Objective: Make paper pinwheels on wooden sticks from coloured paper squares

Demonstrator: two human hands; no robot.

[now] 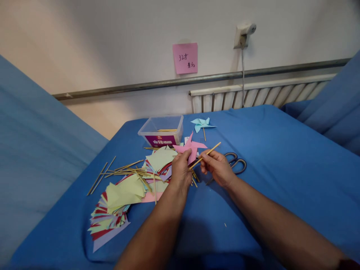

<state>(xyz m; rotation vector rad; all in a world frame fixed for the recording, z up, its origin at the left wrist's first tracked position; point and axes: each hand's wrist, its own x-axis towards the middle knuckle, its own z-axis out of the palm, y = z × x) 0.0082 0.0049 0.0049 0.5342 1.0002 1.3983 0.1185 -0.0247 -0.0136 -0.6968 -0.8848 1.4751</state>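
A: What do the hands have?

B: The left hand (181, 170) is closed on a pink pinwheel (191, 148), pinching its folded middle. The right hand (218, 168) grips a thin wooden stick (205, 154) between thumb and fingers, its lower end pointing at the back of the pinwheel. Both are held just above the bench, in front of the person

A: How would those handle?

B: I'd judge the pinwheel very light and easily creased, so the centre where the flaps meet is the place to hold it, not the loose points. The stick looks stiff but slim, likely to snap if bent; a pinch near its lower end gives the most control

A: And around them?

B: A blue cloth (281, 180) covers the bench. Scissors (236, 163) lie just beside the right hand. To the left are stacks of coloured paper squares (123, 193) and scattered sticks (123, 168). Further back stand a clear plastic box (163, 129) and a finished blue pinwheel (201, 123)

A: The room?

B: A pale wall with a pink note (185, 58), a radiator (258, 95) and a plugged-in charger (244, 33)
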